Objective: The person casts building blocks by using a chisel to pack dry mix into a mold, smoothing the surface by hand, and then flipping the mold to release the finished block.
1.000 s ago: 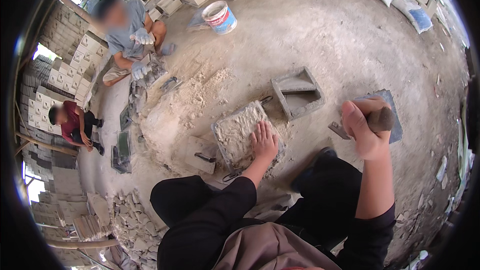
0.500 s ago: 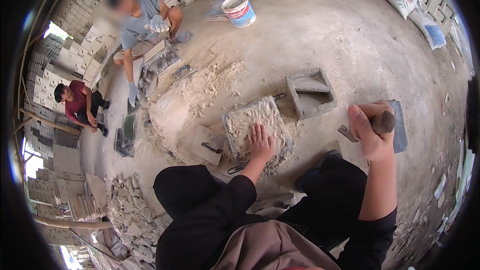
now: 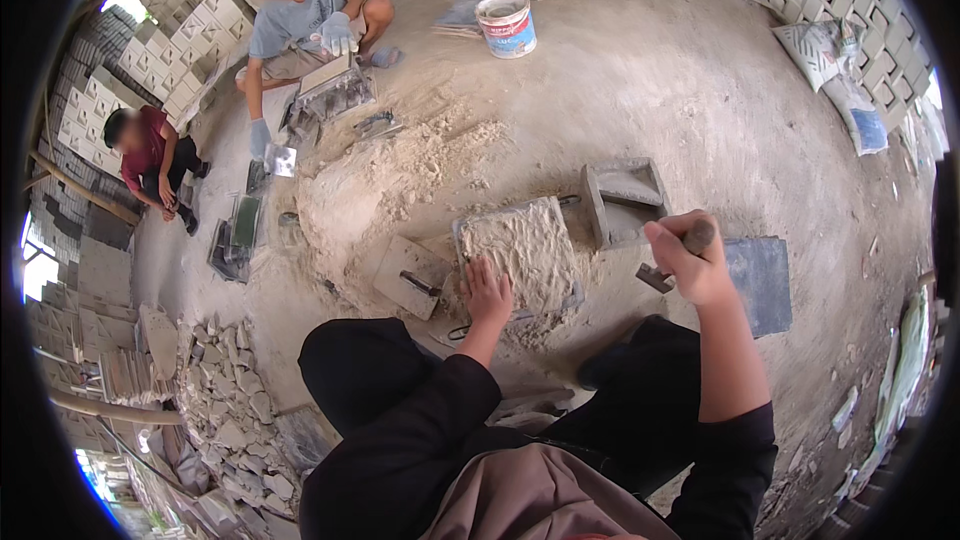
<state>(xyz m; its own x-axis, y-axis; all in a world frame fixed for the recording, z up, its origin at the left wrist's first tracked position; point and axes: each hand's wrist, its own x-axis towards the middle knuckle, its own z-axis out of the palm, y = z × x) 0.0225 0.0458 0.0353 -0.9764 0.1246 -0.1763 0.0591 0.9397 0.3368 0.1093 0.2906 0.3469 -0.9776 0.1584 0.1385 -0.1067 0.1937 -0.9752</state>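
In front of me sits a square mould (image 3: 578,297) heaped with pale, damp, sandy mix (image 3: 522,255). My left hand (image 3: 487,292) lies on the near left part of this mix, fingers stretched out, holding nothing. Off to the mould's right, my right hand (image 3: 695,262) is raised and wrapped round a tool (image 3: 655,278) with a round wooden handle and a short metal end; its exact kind is partly hidden by my fingers. A flat board with a dark handle (image 3: 418,282) rests left of the mould. A grey block-shaped mould with a slanted divider (image 3: 600,208) stands beyond my right hand.
A dark flat plate (image 3: 758,285) lies right of my right hand. Loose mix (image 3: 350,170) is piled at far left, near a gloved co-worker (image 3: 310,15) holding a metal trowel (image 3: 282,161). Another person (image 3: 155,160) squats further left. A bucket (image 3: 507,26) and sacks (image 3: 850,105) stand farther off.
My left hand has slid from the middle of the mix toward its left edge. My right hand with the tool has come left, closer to the mould. The view has shifted a little.
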